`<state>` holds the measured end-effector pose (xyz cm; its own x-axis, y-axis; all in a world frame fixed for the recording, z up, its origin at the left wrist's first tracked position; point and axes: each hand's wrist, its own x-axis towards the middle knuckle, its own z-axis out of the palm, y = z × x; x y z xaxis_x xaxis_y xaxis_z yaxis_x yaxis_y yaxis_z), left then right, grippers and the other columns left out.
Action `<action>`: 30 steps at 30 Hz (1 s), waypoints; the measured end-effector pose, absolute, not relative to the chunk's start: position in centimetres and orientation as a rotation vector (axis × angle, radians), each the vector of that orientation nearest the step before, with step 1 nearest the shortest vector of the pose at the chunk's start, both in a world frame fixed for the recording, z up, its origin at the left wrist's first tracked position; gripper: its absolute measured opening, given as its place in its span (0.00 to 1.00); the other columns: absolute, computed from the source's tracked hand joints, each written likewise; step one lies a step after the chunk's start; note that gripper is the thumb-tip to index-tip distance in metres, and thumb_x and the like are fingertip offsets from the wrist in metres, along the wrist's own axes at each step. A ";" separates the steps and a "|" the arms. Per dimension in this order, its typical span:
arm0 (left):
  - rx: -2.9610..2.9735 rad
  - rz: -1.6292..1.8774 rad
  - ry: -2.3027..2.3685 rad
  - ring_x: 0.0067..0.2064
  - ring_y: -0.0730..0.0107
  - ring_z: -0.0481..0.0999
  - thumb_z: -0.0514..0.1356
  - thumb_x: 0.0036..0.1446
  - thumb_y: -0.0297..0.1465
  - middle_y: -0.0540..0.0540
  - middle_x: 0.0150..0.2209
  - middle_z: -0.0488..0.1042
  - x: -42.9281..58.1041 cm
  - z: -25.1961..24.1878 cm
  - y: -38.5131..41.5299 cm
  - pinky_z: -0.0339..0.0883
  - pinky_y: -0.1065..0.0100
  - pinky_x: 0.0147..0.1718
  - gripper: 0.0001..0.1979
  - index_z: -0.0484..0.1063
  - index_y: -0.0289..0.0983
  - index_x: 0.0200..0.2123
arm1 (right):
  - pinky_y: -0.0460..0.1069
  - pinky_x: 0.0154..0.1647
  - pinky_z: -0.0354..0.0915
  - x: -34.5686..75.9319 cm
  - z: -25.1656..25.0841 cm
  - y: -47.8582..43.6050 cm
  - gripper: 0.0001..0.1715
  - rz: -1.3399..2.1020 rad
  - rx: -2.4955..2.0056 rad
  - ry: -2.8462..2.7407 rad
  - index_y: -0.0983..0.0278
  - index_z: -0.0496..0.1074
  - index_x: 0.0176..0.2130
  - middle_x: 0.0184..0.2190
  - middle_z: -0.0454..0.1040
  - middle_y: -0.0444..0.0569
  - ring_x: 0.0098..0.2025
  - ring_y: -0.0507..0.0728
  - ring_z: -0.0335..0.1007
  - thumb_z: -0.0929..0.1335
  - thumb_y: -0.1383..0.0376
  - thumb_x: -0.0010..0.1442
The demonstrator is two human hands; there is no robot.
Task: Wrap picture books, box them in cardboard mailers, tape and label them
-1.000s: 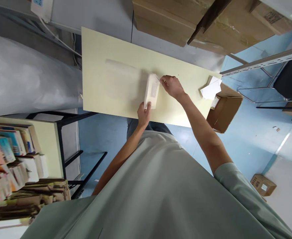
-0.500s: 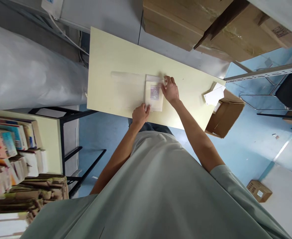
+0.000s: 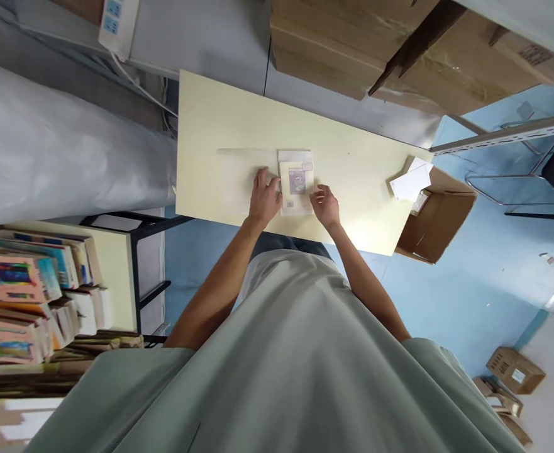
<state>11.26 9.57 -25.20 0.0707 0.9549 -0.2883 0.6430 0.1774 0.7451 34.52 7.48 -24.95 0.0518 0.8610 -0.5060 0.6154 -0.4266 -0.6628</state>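
On the cream table (image 3: 220, 113) lies a small pale book (image 3: 298, 202) with a purple picture on its cover. A thin see-through plastic sheet (image 3: 236, 179) spreads flat from under the book toward the left, with pale strips showing above and below the cover. My left hand (image 3: 266, 198) rests on this sheet at the book's left edge, fingers apart and slightly bent. Along the book's right edge, my right hand (image 3: 325, 206) has its fingers bent and drawn together; what is between the fingertips, if anything, is too small to make out.
White papers (image 3: 411, 180) lie at the table's right end, above an open cardboard box (image 3: 446, 223). Large cartons (image 3: 328, 47) stand beyond the far edge. Stacked books (image 3: 17, 274) fill a shelf at left, below a big silver-grey roll (image 3: 69, 145).
My right hand has moved from the book's upper right corner down to its right edge. My left hand has shifted up from the lower left corner, and its fingers have spread.
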 end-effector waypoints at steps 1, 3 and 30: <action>1.578 0.459 1.648 0.84 0.37 0.54 0.71 0.67 0.37 0.31 0.77 0.63 11.1 -25.3 9.5 0.50 0.37 0.84 0.19 0.76 0.41 0.57 | 0.60 0.58 0.80 34.4 -24.9 7.5 0.24 1.329 -2.067 -1.453 0.61 0.73 0.65 0.55 0.86 0.60 0.52 0.64 0.87 0.69 0.58 0.74; 1.665 0.376 1.645 0.84 0.35 0.54 0.69 0.69 0.35 0.30 0.78 0.62 10.8 -25.5 9.5 0.52 0.35 0.83 0.19 0.75 0.40 0.60 | 0.60 0.58 0.80 34.2 -24.9 7.6 0.22 1.372 -2.098 -1.322 0.60 0.74 0.63 0.54 0.87 0.58 0.53 0.63 0.87 0.70 0.59 0.73; 1.918 0.052 1.449 0.86 0.38 0.52 0.64 0.72 0.32 0.31 0.85 0.53 -0.8 -25.0 9.4 0.59 0.36 0.79 0.35 0.64 0.38 0.78 | 0.53 0.46 0.76 21.3 -19.5 5.5 0.13 1.158 -1.999 -1.274 0.56 0.71 0.47 0.41 0.82 0.46 0.36 0.56 0.79 0.71 0.52 0.74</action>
